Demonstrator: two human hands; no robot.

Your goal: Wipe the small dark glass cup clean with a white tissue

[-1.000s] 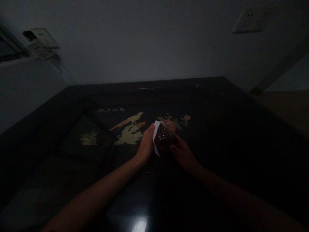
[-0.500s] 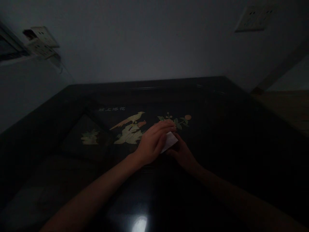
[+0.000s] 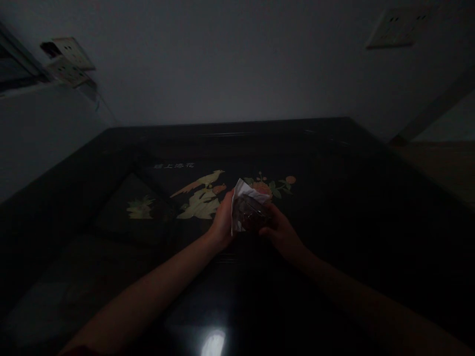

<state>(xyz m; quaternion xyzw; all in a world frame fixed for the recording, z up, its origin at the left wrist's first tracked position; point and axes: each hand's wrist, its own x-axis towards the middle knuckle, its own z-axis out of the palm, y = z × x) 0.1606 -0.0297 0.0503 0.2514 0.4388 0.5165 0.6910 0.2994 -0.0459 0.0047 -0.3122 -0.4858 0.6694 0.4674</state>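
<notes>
Between the two hands, a small clear cup (image 3: 253, 217) is being gripped by the closed right hand (image 3: 281, 231), while white paper (image 3: 239, 205) is being pressed against its left side by the closed left hand (image 3: 222, 222).

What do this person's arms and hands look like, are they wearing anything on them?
Both forearms are bare, with no sleeves in view. The left hand and right hand wear no gloves. No watch, ring or bracelet shows, though the dim light could hide small items.

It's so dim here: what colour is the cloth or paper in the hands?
White, seen in the head view, held against a small dark object.
</notes>
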